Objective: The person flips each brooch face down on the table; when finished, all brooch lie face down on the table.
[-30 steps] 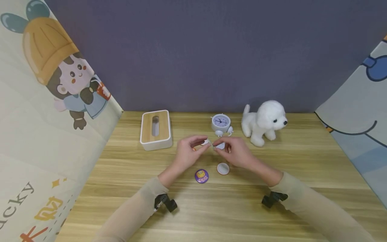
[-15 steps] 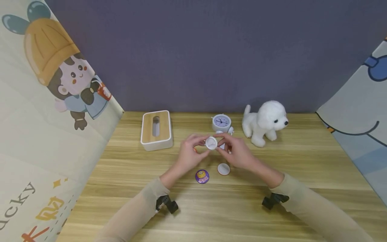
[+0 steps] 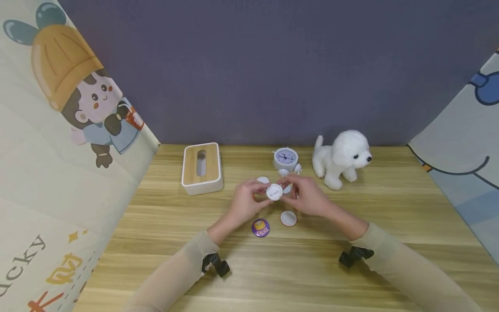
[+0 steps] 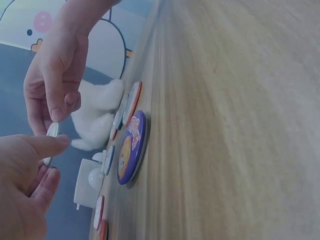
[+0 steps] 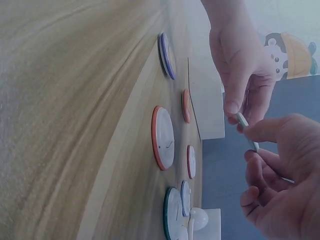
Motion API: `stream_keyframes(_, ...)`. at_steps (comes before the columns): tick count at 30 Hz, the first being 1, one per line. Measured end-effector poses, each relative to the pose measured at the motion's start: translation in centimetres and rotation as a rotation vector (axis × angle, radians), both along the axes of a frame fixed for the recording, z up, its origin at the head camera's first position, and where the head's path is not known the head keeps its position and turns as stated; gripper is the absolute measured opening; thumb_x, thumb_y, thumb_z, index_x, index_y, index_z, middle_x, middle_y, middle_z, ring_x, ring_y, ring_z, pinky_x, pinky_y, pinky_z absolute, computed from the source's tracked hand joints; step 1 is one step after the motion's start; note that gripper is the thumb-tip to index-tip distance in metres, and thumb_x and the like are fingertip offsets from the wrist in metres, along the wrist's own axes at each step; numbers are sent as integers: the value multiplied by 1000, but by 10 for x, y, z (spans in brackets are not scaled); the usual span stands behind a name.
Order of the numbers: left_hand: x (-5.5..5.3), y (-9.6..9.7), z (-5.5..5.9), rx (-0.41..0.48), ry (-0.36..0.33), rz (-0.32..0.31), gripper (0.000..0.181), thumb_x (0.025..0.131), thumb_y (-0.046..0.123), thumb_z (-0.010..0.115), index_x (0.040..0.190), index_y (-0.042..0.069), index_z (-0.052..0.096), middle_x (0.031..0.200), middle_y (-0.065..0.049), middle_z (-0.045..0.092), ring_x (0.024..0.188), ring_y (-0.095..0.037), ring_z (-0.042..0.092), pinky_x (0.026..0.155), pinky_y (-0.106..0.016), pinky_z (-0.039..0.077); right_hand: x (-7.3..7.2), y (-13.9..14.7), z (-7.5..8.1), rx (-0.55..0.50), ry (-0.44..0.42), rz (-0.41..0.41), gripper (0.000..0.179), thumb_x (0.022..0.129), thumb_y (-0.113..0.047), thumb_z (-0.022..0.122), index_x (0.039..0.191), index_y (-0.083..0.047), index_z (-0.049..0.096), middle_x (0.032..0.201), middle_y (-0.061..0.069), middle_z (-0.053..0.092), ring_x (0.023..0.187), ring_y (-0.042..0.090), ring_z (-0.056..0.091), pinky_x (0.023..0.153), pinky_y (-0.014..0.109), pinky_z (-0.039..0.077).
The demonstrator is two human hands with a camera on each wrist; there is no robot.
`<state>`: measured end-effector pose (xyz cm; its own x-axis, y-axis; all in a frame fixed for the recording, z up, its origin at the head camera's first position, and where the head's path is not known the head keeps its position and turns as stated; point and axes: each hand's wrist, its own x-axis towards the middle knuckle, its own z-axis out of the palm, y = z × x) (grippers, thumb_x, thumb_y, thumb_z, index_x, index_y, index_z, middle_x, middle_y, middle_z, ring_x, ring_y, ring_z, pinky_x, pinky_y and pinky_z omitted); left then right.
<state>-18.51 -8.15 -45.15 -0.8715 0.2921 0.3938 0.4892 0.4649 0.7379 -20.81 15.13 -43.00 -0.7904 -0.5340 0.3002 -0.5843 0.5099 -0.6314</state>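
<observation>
Between my two hands, above the table, is a small round badge (image 3: pixel 274 192) with its white side turned up. My left hand (image 3: pixel 246 200) pinches its left edge between thumb and fingers. On the opposite edge, the thumb and fingers of my right hand (image 3: pixel 308 198) pinch it too. The right wrist view shows the badge (image 5: pixel 247 132) nearly edge-on. A purple badge (image 3: pixel 260 227) with a yellow cartoon figure lies face up in front of the hands. To its right, an orange-rimmed badge (image 3: pixel 288 219) lies white back up, its pin visible in the right wrist view.
More badges lie beyond the hands, including a white-backed one (image 3: pixel 263 180) and a green-rimmed one (image 5: pixel 172 215), partly hidden in the head view. Farther back stand a tissue box (image 3: pixel 201 169), a white alarm clock (image 3: pixel 286 159) and a white plush dog (image 3: pixel 340 159). A dark wall rises behind.
The held badge has turned from edge-on to white side up and come slightly toward me. Both hands keep pinching it. A white-backed badge behind the left hand is now uncovered.
</observation>
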Motion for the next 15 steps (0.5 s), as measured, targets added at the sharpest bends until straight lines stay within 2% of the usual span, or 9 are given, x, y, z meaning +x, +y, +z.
stream_keyframes(4, -2, 0, -4, -68, 6, -10, 44, 78, 5, 93, 118, -3, 77, 111, -18, 77, 92, -32, 77, 84, -40, 67, -2, 1, -2, 33, 7, 11, 39, 83, -11, 90, 120, -10, 77, 102, 4, 75, 60, 9, 58, 54, 22, 51)
stream_keyframes(9, -5, 2, -10, -169, 14, -19, 44, 78, 10, 94, 118, 0, 78, 106, -14, 76, 90, -24, 76, 84, -29, 65, -3, 1, -4, 85, -21, 9, 39, 81, -13, 92, 118, -10, 78, 99, 3, 77, 58, 7, 56, 52, 21, 49)
stream_keyframes(15, -5, 4, -14, -225, -73, -31, 44, 78, 8, 93, 118, -1, 78, 102, -13, 73, 89, -22, 73, 80, -23, 62, -6, -1, -14, 160, -10, 39, 32, 84, -16, 89, 115, -11, 79, 100, 1, 76, 65, 7, 60, 60, 20, 51)
